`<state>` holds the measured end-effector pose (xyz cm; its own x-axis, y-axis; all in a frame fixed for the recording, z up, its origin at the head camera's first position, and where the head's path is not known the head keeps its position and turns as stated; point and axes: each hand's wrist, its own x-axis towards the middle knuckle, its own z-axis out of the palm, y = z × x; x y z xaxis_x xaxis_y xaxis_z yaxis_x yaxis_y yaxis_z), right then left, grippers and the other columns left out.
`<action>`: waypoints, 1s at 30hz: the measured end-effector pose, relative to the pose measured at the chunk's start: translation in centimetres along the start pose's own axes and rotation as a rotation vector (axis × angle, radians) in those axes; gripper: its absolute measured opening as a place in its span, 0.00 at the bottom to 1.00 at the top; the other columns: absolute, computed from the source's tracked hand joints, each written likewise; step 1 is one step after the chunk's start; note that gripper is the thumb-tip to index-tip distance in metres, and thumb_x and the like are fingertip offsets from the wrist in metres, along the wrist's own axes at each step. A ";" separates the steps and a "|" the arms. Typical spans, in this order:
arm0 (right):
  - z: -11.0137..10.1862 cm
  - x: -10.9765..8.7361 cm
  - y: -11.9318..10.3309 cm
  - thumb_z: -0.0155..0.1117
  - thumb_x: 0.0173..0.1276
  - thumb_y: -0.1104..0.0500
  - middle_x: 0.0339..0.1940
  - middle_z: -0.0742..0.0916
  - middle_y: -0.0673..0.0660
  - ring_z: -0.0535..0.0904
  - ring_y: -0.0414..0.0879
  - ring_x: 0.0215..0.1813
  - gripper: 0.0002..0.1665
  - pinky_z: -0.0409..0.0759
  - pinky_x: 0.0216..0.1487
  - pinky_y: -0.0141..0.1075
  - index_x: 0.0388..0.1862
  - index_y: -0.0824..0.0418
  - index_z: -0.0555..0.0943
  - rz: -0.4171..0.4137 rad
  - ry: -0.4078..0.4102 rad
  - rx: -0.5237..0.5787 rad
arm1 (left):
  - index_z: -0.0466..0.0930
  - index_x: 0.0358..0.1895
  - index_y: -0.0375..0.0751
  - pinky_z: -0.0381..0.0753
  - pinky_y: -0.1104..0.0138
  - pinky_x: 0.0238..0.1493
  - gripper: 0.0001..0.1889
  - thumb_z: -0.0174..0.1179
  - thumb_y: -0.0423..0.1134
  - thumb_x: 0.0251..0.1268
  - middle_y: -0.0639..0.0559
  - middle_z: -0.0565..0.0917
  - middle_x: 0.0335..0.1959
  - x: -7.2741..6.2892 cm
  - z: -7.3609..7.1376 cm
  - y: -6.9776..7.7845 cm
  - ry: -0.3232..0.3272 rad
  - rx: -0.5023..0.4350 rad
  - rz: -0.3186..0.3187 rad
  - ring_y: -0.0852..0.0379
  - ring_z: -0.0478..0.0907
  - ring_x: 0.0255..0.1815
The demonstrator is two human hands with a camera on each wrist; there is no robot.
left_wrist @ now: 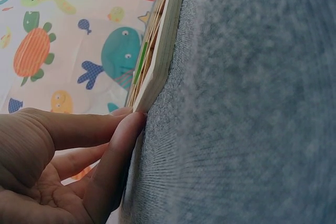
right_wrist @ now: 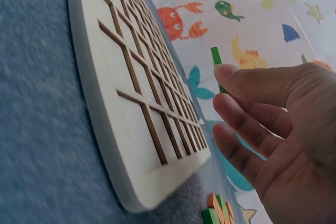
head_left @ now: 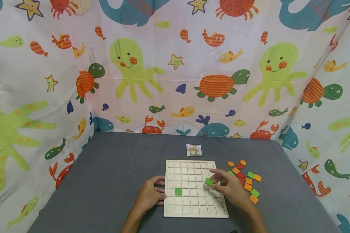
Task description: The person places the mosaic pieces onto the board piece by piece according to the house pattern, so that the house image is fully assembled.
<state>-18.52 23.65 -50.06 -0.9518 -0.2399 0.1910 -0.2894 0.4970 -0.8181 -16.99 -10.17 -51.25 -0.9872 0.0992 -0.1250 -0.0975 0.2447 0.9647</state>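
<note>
A pale wooden grid board (head_left: 196, 209) lies flat on the grey table. One green square tile (head_left: 178, 192) sits in a cell toward its left side. My left hand (head_left: 149, 194) is at the board's left edge; in the left wrist view its thumb and a finger (left_wrist: 89, 129) pinch that edge. Over the board's right part, my right hand (head_left: 231, 190) holds another green square tile (head_left: 208, 181) between thumb and fingertips. The right wrist view shows this tile (right_wrist: 214, 56) edge-on, raised above the grid, with the other fingers loosely bent.
Right of the board lie several loose tiles: orange squares (head_left: 248, 187), green squares (head_left: 255, 193), red pieces (head_left: 240, 175) and orange round ones (head_left: 231, 164). A small printed pattern card (head_left: 194, 150) is behind the board. A sea-animal curtain (head_left: 169, 74) surrounds the table (head_left: 128, 161).
</note>
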 end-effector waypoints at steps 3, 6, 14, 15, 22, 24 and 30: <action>0.4 0.1 -0.2 0.79 0.65 0.65 0.46 0.89 0.54 0.87 0.43 0.45 0.33 0.89 0.44 0.36 0.69 0.63 0.81 -0.023 -0.025 0.011 | 0.78 0.69 0.33 0.91 0.58 0.25 0.38 0.73 0.16 0.49 0.39 0.84 0.55 -0.1 0.0 0.1 0.001 0.004 -0.001 0.52 0.86 0.42; 0.9 0.1 -0.3 0.78 0.65 0.64 0.46 0.89 0.53 0.86 0.41 0.44 0.33 0.89 0.44 0.35 0.69 0.64 0.81 -0.035 -0.047 0.015 | 0.78 0.69 0.33 0.91 0.58 0.25 0.38 0.73 0.16 0.49 0.39 0.84 0.55 -0.1 0.0 0.1 0.002 0.006 -0.002 0.51 0.86 0.42; 2.3 0.2 -1.0 0.78 0.66 0.63 0.45 0.90 0.52 0.86 0.39 0.43 0.30 0.88 0.44 0.35 0.67 0.62 0.82 -0.075 -0.093 0.005 | 0.78 0.69 0.33 0.91 0.58 0.25 0.38 0.73 0.16 0.49 0.38 0.84 0.55 -0.2 -0.1 0.1 -0.001 0.002 0.000 0.51 0.86 0.43; 2.5 0.2 -1.1 0.78 0.66 0.63 0.44 0.90 0.52 0.86 0.39 0.43 0.30 0.88 0.44 0.35 0.67 0.63 0.82 -0.076 -0.102 0.007 | 0.78 0.69 0.33 0.91 0.58 0.25 0.38 0.73 0.16 0.49 0.38 0.84 0.55 -0.2 -0.1 0.1 -0.001 0.002 0.000 0.51 0.86 0.43; 3.5 0.2 -2.0 0.78 0.66 0.65 0.45 0.90 0.52 0.86 0.41 0.43 0.31 0.89 0.45 0.35 0.67 0.63 0.81 -0.072 -0.141 0.027 | 0.78 0.69 0.33 0.91 0.58 0.25 0.38 0.73 0.16 0.49 0.39 0.84 0.55 -0.2 -0.1 0.1 -0.004 0.001 -0.002 0.51 0.86 0.43; 3.8 0.3 -2.2 0.78 0.66 0.64 0.45 0.90 0.51 0.86 0.41 0.43 0.31 0.88 0.45 0.35 0.68 0.62 0.82 -0.067 -0.146 0.015 | 0.77 0.70 0.33 0.91 0.58 0.25 0.38 0.73 0.17 0.49 0.39 0.84 0.56 -0.1 -0.1 0.1 -0.005 0.002 -0.003 0.51 0.86 0.43; 4.5 0.5 -2.7 0.78 0.67 0.63 0.45 0.89 0.51 0.85 0.41 0.45 0.30 0.88 0.47 0.34 0.67 0.62 0.82 -0.048 -0.199 0.026 | 0.77 0.70 0.33 0.91 0.58 0.25 0.38 0.73 0.17 0.50 0.39 0.83 0.56 0.0 -0.1 0.1 -0.009 -0.001 -0.004 0.51 0.86 0.44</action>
<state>-17.76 18.48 -50.20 -0.8976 -0.4239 0.1210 -0.3284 0.4598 -0.8250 -16.99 -10.23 -51.17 -0.9856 0.1073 -0.1308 -0.1013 0.2446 0.9643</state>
